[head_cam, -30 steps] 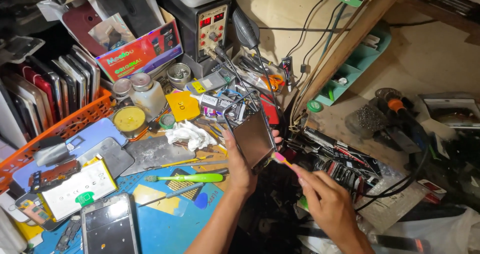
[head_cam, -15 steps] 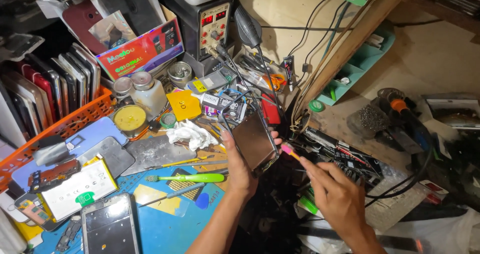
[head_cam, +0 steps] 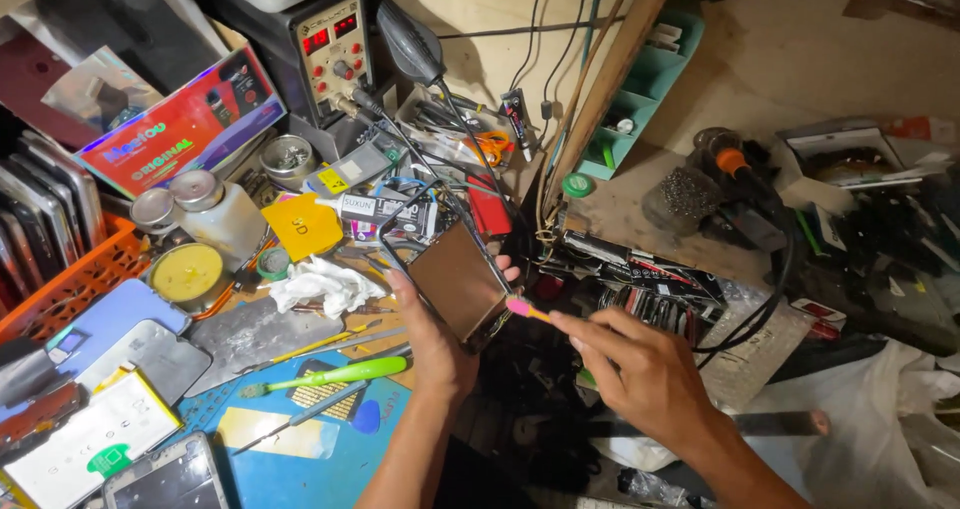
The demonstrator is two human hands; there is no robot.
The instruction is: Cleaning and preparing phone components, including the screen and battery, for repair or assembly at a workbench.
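A phone screen panel [head_cam: 458,281], glossy brown and tilted, sits above the middle of a cluttered repair bench, gripped along its edges by the left hand [head_cam: 432,341], whose fingers curl round it from below. The right hand [head_cam: 640,369] is pinched shut on a small pink-headed brush [head_cam: 527,311], its tip touching the panel's lower right edge. Just left lie a crumpled white cloth [head_cam: 322,284], a green-handled screwdriver [head_cam: 335,375] on a blue work mat [head_cam: 300,469], and a yellow tin [head_cam: 187,272]. Behind stand a soldering station [head_cam: 335,54] and an orange basket [head_cam: 70,284] of phone parts.
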